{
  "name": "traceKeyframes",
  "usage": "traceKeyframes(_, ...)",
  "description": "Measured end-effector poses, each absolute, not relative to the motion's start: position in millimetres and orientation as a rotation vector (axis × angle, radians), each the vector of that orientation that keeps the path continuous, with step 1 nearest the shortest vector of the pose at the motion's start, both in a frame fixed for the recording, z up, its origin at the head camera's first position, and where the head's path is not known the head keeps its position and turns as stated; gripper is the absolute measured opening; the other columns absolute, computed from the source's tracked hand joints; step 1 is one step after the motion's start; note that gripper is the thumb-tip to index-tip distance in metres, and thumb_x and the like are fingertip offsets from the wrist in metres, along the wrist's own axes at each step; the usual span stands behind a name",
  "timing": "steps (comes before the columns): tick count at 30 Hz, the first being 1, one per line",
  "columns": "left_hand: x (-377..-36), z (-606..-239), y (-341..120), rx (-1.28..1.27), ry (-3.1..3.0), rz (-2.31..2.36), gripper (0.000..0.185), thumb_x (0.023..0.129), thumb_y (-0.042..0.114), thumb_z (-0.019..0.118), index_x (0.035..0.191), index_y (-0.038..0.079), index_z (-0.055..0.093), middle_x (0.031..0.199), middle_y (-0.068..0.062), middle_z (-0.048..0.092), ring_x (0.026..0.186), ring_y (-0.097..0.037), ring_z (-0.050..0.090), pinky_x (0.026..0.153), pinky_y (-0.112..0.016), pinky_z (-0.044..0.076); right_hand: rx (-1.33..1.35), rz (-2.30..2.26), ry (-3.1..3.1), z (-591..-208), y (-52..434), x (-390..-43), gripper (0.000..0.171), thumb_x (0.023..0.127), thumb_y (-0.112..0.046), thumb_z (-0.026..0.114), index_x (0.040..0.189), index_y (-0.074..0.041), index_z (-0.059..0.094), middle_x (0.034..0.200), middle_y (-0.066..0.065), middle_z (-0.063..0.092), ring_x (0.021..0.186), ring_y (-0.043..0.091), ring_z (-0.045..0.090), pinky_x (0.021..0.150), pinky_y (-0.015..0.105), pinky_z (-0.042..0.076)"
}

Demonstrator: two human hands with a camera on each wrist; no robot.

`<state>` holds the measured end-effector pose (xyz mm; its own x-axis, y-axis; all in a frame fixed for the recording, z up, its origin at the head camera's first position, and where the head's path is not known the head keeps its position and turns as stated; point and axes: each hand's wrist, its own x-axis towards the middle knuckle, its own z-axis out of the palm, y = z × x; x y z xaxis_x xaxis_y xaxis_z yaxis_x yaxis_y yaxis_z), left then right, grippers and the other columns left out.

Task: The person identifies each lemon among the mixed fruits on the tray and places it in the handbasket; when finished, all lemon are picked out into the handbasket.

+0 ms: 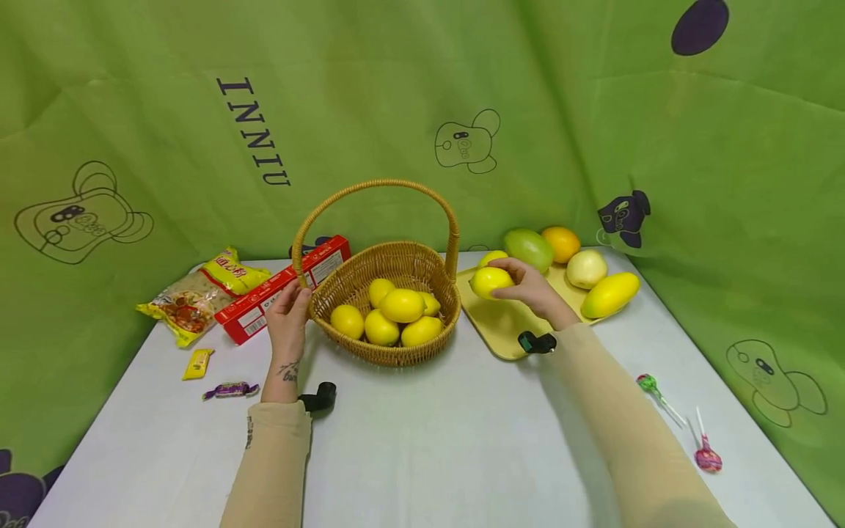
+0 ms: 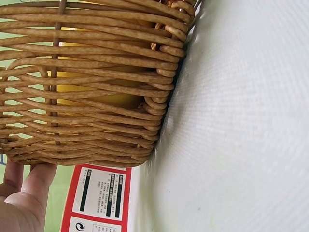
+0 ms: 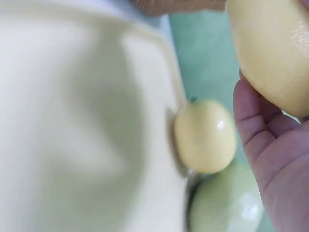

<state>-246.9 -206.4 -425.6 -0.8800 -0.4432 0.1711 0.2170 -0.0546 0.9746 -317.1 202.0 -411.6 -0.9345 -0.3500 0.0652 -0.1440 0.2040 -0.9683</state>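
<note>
gripping a smooth yellow lemon (image 1: 491,281) over the pale yellow plastic tray (image 1: 502,334), the right hand (image 1: 531,287) curls its fingers round it, just right of the woven wicker basket (image 1: 389,350) holding more lemons. the left hand (image 1: 287,319) rests relaxed fingertips against the basket's left wall, beside a red cardboard box (image 1: 264,304).

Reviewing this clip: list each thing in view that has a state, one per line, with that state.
left hand: fingers touching the wicker basket's rim
right hand: gripping a lemon
lemon: held above the yellow tray
wicker basket: upright on the table, holding several lemons
yellow tray: flat on the table, carrying fruit at its far end
red box: lying flat, closed
snack bag: lying flat, looks sealed
</note>
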Motion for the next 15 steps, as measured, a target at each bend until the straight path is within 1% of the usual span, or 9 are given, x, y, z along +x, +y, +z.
traceKeyframes(3, -245, -424, -207, 0.236, -1.790, -1.979, 0.038, 0.089, 0.023, 0.061, 0.122, 0.002, 0.059, 0.087, 0.011, 0.061, 0.079, -0.006, 0.055, 0.063, -0.012, 0.049, -0.572, -1.911, 2.192, -404, 199, -308, 0.053, 0.077, 0.009, 0.065, 0.127, 0.007, 0.045, 0.114, -0.005, 0.055, 0.098, 0.008, 0.055, 0.082, 0.017, 0.047)
traceKeyframes(5, -245, -424, -207, 0.235, -1.793, -1.976, 0.039, 0.089, 0.023, 0.061, 0.122, 0.002, 0.059, 0.088, 0.010, 0.061, 0.080, -0.007, 0.055, 0.063, -0.012, 0.049, -0.653, -1.947, 2.117, -399, 193, -301, 0.053, 0.076, 0.011, 0.065, 0.125, 0.008, 0.046, 0.112, -0.007, 0.057, 0.097, 0.009, 0.056, 0.081, 0.019, 0.049)
traceKeyframes(8, -245, -424, -207, 0.238, -1.798, -1.974, 0.040, 0.089, 0.024, 0.061, 0.123, 0.003, 0.058, 0.090, 0.009, 0.061, 0.081, -0.008, 0.055, 0.064, -0.012, 0.049, -0.769, -1.958, 2.008, -392, 178, -291, 0.056, 0.074, 0.009, 0.067, 0.124, 0.013, 0.043, 0.113, -0.006, 0.058, 0.098, 0.011, 0.056, 0.081, 0.021, 0.050)
traceKeyframes(10, -245, -424, -207, 0.236, -1.790, -1.980, 0.039, 0.089, 0.024, 0.061, 0.122, 0.003, 0.059, 0.089, 0.009, 0.061, 0.081, -0.008, 0.055, 0.063, -0.012, 0.049, -0.827, -1.933, 1.958, -388, 166, -286, 0.060, 0.073, 0.005, 0.070, 0.125, 0.015, 0.041, 0.113, -0.004, 0.058, 0.099, 0.012, 0.056, 0.082, 0.023, 0.050)
traceKeyframes(13, -246, -425, -207, 0.236, -1.781, -1.988, 0.039, 0.089, 0.023, 0.062, 0.122, 0.003, 0.059, 0.089, 0.010, 0.061, 0.081, -0.009, 0.055, 0.063, -0.012, 0.049, -0.876, -1.881, 1.914, -382, 146, -280, 0.062, 0.072, 0.003, 0.071, 0.125, 0.016, 0.040, 0.113, -0.002, 0.058, 0.099, 0.013, 0.056, 0.083, 0.024, 0.049)
traceKeyframes(15, -246, -425, -206, 0.232, -1.778, -1.994, 0.039, 0.089, 0.023, 0.062, 0.122, 0.003, 0.060, 0.088, 0.011, 0.061, 0.082, -0.010, 0.056, 0.063, -0.012, 0.049, -0.887, -1.836, 1.905, -378, 132, -278, 0.060, 0.072, 0.004, 0.070, 0.124, 0.015, 0.042, 0.113, 0.001, 0.058, 0.099, 0.015, 0.056, 0.083, 0.025, 0.049)
